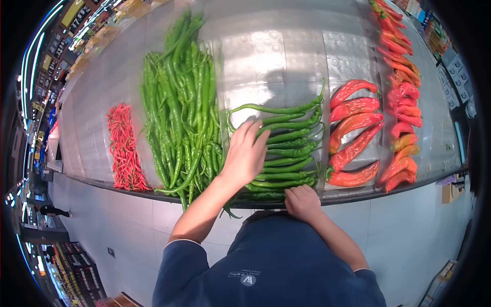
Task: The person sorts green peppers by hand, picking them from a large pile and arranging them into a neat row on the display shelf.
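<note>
My left hand (pixel 247 153) lies over the left ends of a row of long green peppers (pixel 291 153). Its fingers are slightly apart, with the tips touching or just above the upper peppers. One curved green pepper (pixel 279 110) tops this row. At the display's front edge, my right hand (pixel 303 201) is curled beside the lowest peppers, fingers together; what lies under them is hidden. Left of my left hand is a dense heap of green peppers (pixel 179 97), some hanging over the edge.
Small red chillies (pixel 124 148) lie at the far left. Large red peppers (pixel 354 146) form a column on the right, with red and orange ones (pixel 404 110) beyond a clear divider (pixel 386 128). The dark front rim (pixel 353 199) runs close to my body.
</note>
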The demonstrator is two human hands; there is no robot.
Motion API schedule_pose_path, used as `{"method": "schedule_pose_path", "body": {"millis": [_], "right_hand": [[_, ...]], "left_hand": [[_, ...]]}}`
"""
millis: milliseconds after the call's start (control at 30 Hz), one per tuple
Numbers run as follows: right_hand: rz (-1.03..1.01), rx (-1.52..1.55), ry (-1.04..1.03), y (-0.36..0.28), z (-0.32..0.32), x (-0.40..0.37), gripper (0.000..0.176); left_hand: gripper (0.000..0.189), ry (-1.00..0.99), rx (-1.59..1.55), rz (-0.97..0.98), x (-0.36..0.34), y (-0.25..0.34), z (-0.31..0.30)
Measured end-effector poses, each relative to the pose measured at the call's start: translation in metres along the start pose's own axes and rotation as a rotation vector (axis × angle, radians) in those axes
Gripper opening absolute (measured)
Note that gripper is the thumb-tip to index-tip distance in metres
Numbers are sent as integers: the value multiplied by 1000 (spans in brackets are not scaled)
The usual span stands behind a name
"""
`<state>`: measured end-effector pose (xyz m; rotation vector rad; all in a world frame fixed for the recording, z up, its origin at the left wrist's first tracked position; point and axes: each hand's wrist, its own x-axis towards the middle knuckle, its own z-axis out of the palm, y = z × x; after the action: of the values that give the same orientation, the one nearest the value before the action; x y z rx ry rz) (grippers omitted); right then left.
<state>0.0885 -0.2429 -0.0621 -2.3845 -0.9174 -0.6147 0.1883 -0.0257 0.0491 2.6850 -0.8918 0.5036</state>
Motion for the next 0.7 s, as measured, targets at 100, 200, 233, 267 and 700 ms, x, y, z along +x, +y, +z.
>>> {"method": "schedule_pose_path", "body": {"millis": [100, 200, 233, 267, 700], "right_hand": [[17, -5, -27, 0, -1, 0, 18], [12, -8, -30, 1, 0, 0, 19], [10, -4, -31, 0, 1, 0, 19], [7, -9, -26, 0, 1, 1, 18], [-3, -6, -9, 1, -1, -1, 19]], "left_hand": [[22, 317, -69, -219, -37, -18, -10], [12, 472, 67, -407, -70, -54, -28], [11, 334, 98, -525, -79, -64, -36], [11, 192, 125, -641, -89, -71, -42], [31, -16, 38, -813, -118, -75, -136]]}}
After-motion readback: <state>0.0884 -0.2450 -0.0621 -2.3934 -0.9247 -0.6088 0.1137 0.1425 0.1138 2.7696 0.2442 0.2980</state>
